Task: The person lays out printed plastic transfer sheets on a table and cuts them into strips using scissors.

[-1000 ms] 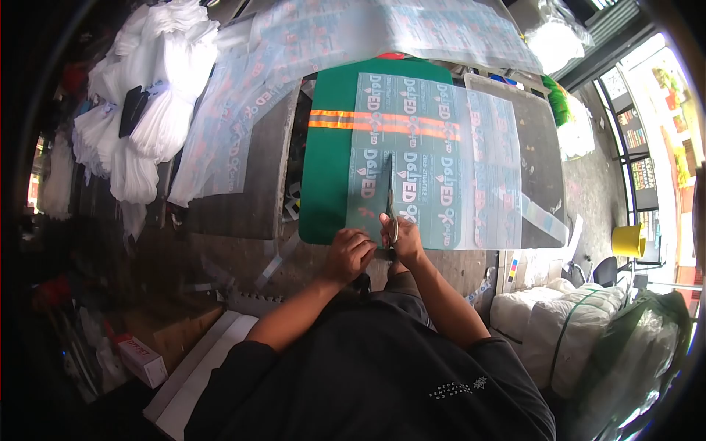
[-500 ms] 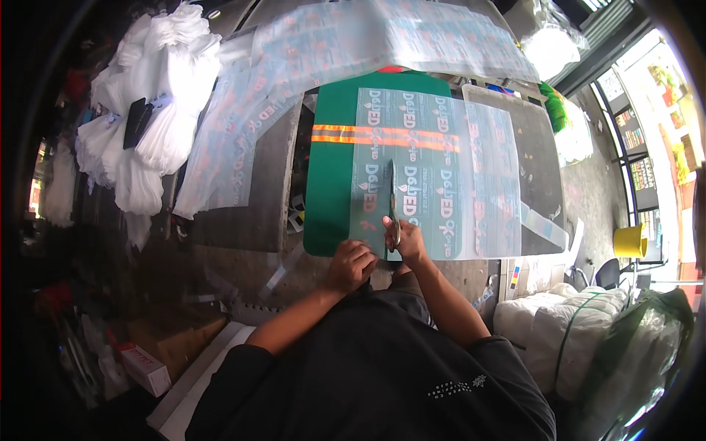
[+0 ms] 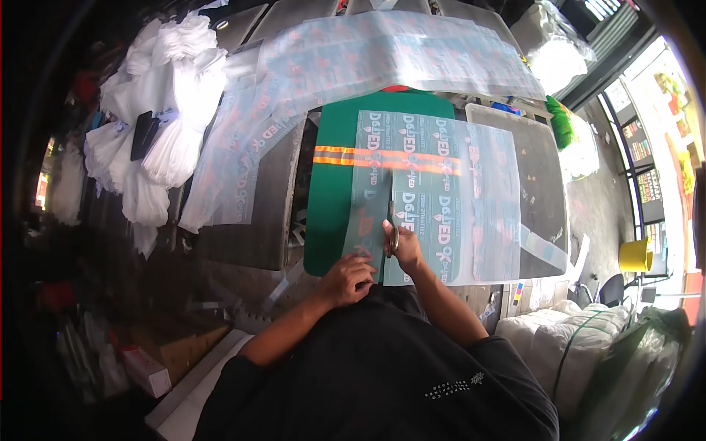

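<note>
Green board (image 3: 326, 220) under printed film (image 3: 441, 202); right hand (image 3: 407, 248) gripping scissors (image 3: 391, 201); film's edge at left hand (image 3: 348, 281), grip unclear.

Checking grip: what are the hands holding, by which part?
Right hand: long metal scissors, by the handles. Left hand: at the near edge of the translucent printed plastic sheet; grip unclear.

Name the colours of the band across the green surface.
Orange band with grey centre stripe; head view.
</note>
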Demonstrator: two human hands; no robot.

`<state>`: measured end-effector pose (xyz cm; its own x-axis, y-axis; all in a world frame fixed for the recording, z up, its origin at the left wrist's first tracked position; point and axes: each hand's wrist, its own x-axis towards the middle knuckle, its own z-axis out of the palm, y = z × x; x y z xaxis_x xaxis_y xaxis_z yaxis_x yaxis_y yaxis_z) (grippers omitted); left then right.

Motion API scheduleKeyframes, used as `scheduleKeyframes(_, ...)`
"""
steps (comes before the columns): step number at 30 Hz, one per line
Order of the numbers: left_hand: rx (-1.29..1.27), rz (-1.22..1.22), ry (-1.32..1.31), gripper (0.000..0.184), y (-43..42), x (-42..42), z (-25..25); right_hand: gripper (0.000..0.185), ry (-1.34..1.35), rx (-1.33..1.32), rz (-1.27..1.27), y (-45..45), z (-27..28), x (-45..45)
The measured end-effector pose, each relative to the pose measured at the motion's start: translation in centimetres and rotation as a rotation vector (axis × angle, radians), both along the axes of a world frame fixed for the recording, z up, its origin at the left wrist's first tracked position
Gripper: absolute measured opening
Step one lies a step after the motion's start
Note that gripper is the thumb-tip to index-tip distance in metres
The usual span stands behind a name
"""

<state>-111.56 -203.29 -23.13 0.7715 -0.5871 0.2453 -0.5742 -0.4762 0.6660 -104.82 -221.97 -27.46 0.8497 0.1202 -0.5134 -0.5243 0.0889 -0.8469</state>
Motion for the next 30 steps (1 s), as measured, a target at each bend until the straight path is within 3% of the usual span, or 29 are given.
scheduleKeyframes(3, 0.017, -0.013, 0.071, 0.008, -0.1, -0.4, 0.6, 0.047, 0.072, 0.122, -0.041, 0.0, -0.8, 1.3)
scheduleKeyframes(8, -0.031, 0.090, 0.109, 0.011, -0.8, -1.1, 1.1, 0.051, 0.013, -0.047, 0.000, 0.2, -0.7, 0.6)
scheduleKeyframes(30, -0.166, 0.208, 0.319, 0.011, -0.7, -1.3, 2.3, 0.054, -0.037, -0.240, 0.038, 0.0, -0.1, 3.0)
